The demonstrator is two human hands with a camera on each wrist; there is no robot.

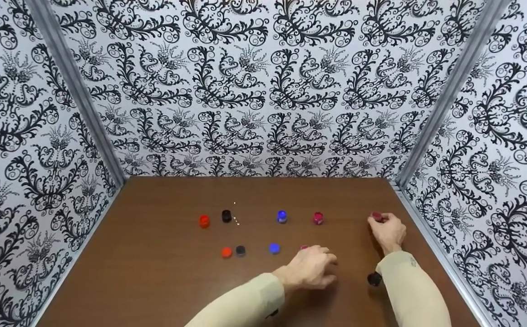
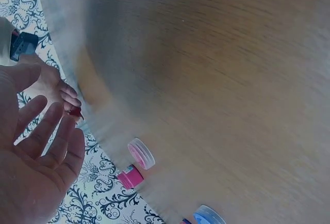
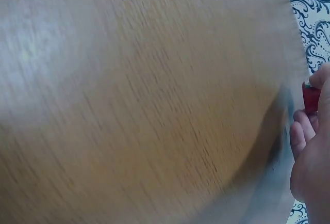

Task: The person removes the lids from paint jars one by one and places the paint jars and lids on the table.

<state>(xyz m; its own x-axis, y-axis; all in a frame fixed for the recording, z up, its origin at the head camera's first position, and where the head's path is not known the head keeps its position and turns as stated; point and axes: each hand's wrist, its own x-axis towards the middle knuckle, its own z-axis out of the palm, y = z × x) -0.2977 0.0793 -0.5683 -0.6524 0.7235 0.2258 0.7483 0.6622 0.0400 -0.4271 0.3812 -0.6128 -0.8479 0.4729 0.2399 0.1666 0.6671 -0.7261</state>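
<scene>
My right hand [image 1: 389, 230] is at the right of the table, its thumb and fingers pinching a small dark red paint jar [image 1: 376, 216]. In the right wrist view the same jar [image 3: 311, 97] shows at the edge, between thumb and fingers. My left hand [image 1: 312, 267] hovers over the table with relaxed, spread fingers and holds nothing. Just beyond it lies a pink lid [image 1: 305, 247], mostly hidden by the hand in the head view. The left wrist view shows this lid [image 2: 141, 154] whole, near a pink paint jar [image 2: 130, 177].
In the back row stand a red jar [image 1: 204, 221], a black jar [image 1: 226, 215] and a blue jar [image 1: 282, 216]. Closer lie a red lid [image 1: 226, 252], a black lid [image 1: 240, 250] and a blue lid [image 1: 274, 248]. Patterned walls enclose the brown table [image 1: 163, 272].
</scene>
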